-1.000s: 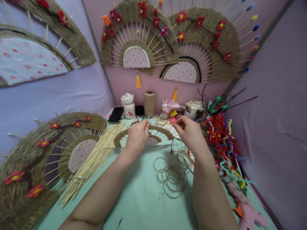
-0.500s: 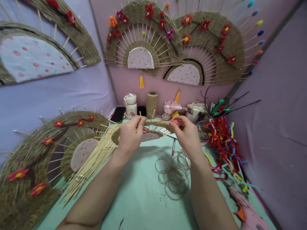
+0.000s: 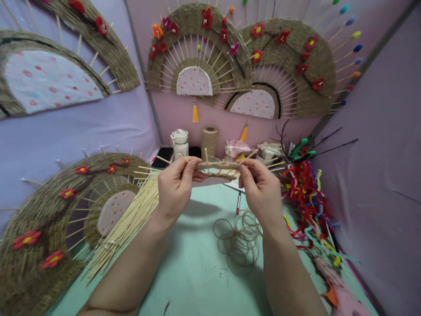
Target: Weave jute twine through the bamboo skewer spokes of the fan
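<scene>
Between my hands, above the table, I hold a small woven twine fan [image 3: 217, 167], tilted so that I see it almost edge-on. Thin wooden sticks poke out around its rim, and part of a pale panel shows underneath. My left hand [image 3: 177, 184] pinches the twine band at its left side, thumb toward me. At the right side, my right hand [image 3: 261, 186] grips the same band between thumb and fingers. Loose loops of twine [image 3: 237, 239] lie on the table below, by my right forearm. Both palms hide the fan's ends.
A bundle of thin sticks [image 3: 128, 226] lies left, beside a large flowered fan [image 3: 42, 219]. At the back stand a white bottle [image 3: 180, 142] and a twine spool [image 3: 209, 141]. Colourful pipe cleaners [image 3: 307, 193] and a pink glue gun [image 3: 342, 285] sit right. A pen [image 3: 238, 204] lies mid-table.
The small fan has tipped to a flatter, more edge-on angle, so less of its pale panel shows. My right hand has shifted slightly right and my left hand slightly left.
</scene>
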{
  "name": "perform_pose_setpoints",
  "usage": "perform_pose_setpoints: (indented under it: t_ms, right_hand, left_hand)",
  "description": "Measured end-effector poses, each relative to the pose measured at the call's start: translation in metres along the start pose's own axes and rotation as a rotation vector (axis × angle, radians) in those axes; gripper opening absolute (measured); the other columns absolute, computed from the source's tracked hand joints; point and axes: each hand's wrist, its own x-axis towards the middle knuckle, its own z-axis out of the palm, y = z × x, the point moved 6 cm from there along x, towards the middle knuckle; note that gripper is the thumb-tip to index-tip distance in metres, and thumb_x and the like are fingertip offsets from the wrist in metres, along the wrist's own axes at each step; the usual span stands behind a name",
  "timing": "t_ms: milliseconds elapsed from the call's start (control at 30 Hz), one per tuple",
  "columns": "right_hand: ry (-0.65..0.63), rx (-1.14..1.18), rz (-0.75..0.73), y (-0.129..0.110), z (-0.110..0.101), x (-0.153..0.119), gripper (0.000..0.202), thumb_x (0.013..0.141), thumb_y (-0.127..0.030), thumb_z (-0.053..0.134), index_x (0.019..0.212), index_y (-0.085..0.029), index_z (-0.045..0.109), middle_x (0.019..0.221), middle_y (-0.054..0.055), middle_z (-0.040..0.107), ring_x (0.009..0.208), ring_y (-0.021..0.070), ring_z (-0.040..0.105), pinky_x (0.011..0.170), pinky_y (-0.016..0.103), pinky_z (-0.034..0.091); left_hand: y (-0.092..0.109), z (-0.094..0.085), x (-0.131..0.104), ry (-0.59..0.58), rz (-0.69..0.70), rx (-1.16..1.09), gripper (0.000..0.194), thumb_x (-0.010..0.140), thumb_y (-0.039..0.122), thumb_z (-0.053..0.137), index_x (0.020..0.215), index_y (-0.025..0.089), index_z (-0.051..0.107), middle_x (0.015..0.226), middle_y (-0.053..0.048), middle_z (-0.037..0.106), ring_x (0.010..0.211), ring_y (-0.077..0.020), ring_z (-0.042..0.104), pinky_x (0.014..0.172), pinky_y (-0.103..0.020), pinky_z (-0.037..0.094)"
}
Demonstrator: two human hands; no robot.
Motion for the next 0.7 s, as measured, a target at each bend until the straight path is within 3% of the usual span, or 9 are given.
perform_pose_setpoints:
  t_ms: [133,433,600,700]
  right_hand:
    - [-0.011,-0.050,-0.033,-0.002,-0.001,0.001,0.020,0.092,-0.029,0.047,0.101,-0.019,0.062,0.062,-0.003,0.054,0.056,0.0102,0.050,0.057,0.022,0.039]
    - [0.105,-0.225,-0.194,-0.008,-0.005,-0.001,0.018,0.093,-0.027,0.046,0.095,-0.018,0.062,0.071,0.001,0.063,0.062,0.0127,0.058,0.062,0.023,0.044]
    - [0.174,-0.270,-0.275,-0.017,-0.006,-0.007,0.019,0.093,-0.026,0.046,0.098,-0.018,0.062,0.077,0.002,0.067,0.064,0.0130,0.060,0.063,0.024,0.045]
    - [0.200,-0.287,-0.279,-0.018,-0.008,-0.007,0.019,0.093,-0.026,0.046,0.097,-0.018,0.062,0.078,0.002,0.067,0.065,0.0131,0.060,0.064,0.024,0.045]
  left_hand:
    - [-0.005,0.001,0.000,0.006,0.035,-0.029,0.020,0.090,0.035,0.053,0.091,0.018,0.065,0.067,0.001,0.068,0.058,-0.0142,0.069,0.056,-0.025,0.060]
    - [-0.019,0.006,0.004,-0.026,-0.069,-0.147,0.021,0.089,0.037,0.054,0.089,0.018,0.063,0.074,-0.001,0.070,0.058,-0.0151,0.069,0.053,-0.026,0.059]
    - [-0.018,0.007,0.004,-0.021,-0.039,-0.200,0.021,0.090,0.037,0.052,0.090,0.019,0.062,0.088,-0.003,0.070,0.060,-0.0145,0.069,0.054,-0.026,0.059]
    - [-0.014,0.012,0.000,-0.027,0.006,-0.207,0.020,0.091,0.033,0.050,0.107,0.022,0.055,0.104,-0.005,0.066,0.063,-0.0128,0.069,0.056,-0.026,0.059]
